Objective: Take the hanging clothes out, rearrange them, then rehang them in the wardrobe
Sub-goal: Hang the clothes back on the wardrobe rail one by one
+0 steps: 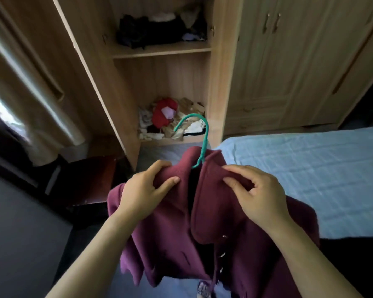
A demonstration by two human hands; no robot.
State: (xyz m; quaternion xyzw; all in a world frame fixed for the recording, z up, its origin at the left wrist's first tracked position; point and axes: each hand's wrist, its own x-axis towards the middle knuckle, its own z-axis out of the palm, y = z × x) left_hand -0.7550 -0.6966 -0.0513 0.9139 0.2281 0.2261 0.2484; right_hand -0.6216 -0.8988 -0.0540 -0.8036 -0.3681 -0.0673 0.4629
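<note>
Both hands are gripping the maroon garment (174,233) at its shoulders: the left hand (142,190) is pinching a fold of cloth beside the collar between thumb and fingers, and the right hand (258,194) is pinching the matching fold on the other side. The garment is hanging in the air in front of the person, between them and the open wardrobe (218,82), with the edge of the blue bed (310,168) just to its right. A teal hanger (205,134) is sitting inside it, so the dressing of this piece is looking nearly finished, with the hands seemingly settling the collar; the rehanging itself is not yet done, and no rail is showing, only shelves holding a dark pile of clothes (155,31) and a mixed heap (170,119) at the bottom. How many other pieces are waiting cannot be told. The garment's long axis is running from the collar, farthest from the person, down to the hem near their body. The hook is rising toward the wardrobe and curling over to the left, with its tip pointing down-left.
</note>
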